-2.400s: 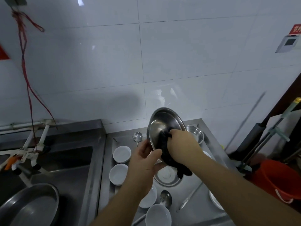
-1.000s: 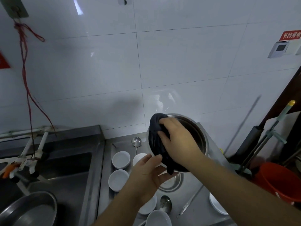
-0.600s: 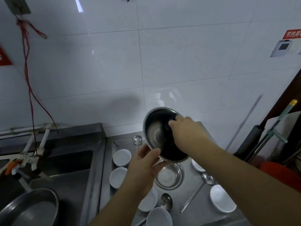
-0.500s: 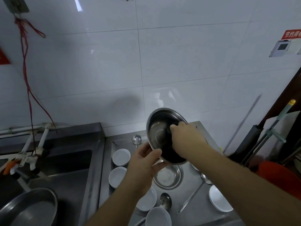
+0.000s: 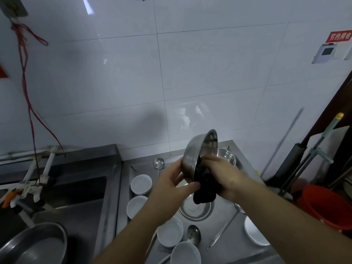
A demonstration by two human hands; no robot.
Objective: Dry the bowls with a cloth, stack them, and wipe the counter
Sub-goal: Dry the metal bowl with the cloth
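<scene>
Head view: a steel bowl (image 5: pixel 198 155) is held up on edge above the counter (image 5: pixel 224 244), its mouth turned toward the right, probably so the cloth can reach the inside and rim. The left hand (image 5: pixel 171 185) cradles it from behind and below, fingers spread against the outer wall and thumb curled under the lower rim — a steadying hold that leaves the open side free. The right hand (image 5: pixel 222 176) is closed around a dark cloth (image 5: pixel 205 189), pressing it against the bowl's lower rim; the loose end hangs down below both hands.

Directly under them a second steel bowl (image 5: pixel 194 208) sits upright on the counter, a likely base for stacking. A third one (image 5: pixel 225 157) stands at the back, half hidden by the raised bowl. White bowls (image 5: pixel 141 184) lie around in loose rows, none stacked yet, with a ladle (image 5: pixel 159 162) at the back and a spoon (image 5: pixel 193 234) at the front. To the left is the sink (image 5: pixel 76 191) with a metal pan (image 5: pixel 34 244) in it.

Drying is under way; stacking and wiping the counter look still to come.
</scene>
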